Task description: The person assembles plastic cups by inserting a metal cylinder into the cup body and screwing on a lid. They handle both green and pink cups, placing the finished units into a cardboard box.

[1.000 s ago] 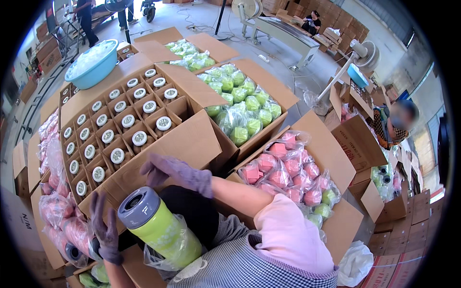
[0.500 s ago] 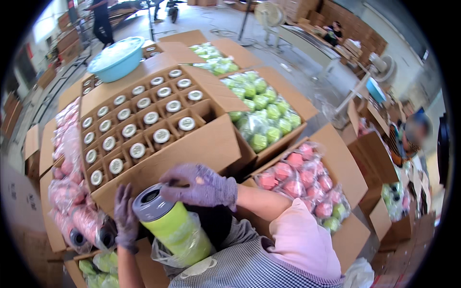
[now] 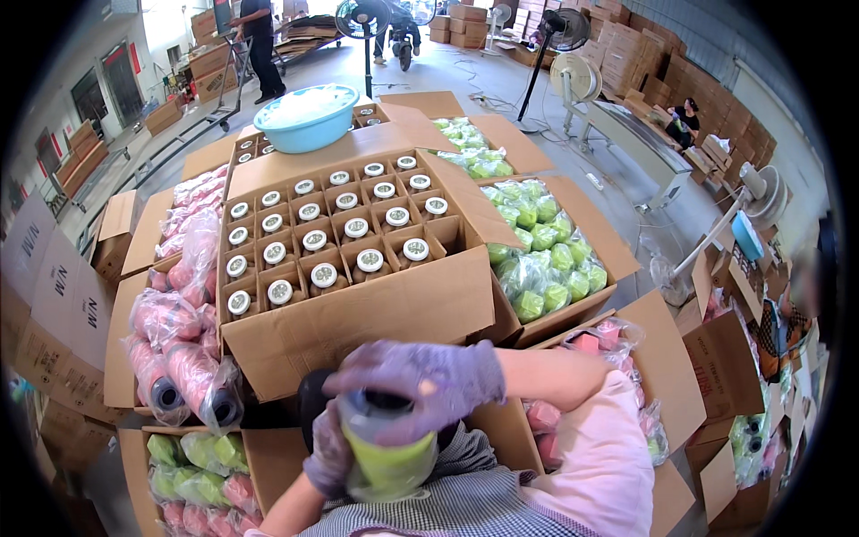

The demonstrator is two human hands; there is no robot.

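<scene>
A lime green cylinder (image 3: 386, 467) with a grey collar and a dark opening at its top stands tilted before my lap, wrapped in clear plastic. My left hand (image 3: 331, 455), in a purple-grey glove, is closed round its left side. Gloved the same way, my right hand (image 3: 438, 380) reaches across the collar from the right, thumb in front and fingers over the top; motion blurs it. Just beyond is an open carton (image 3: 358, 315) whose cardboard dividers hold several upright bottles with round silvery tops. One cell at its right shows no bottle top.
Pink wrapped cylinders (image 3: 183, 358) fill cartons at the left; green wrapped items (image 3: 541, 237) fill one at the right. A light-blue basin (image 3: 304, 132) rests on the far carton. Fans, a conveyor table (image 3: 640, 159), stacked boxes and several people stand farther off.
My view has tilted up and turned left. The left hand, open beside the cylinder before, now closes against it. The right hand has spread over the collar, and the cylinder stands more upright.
</scene>
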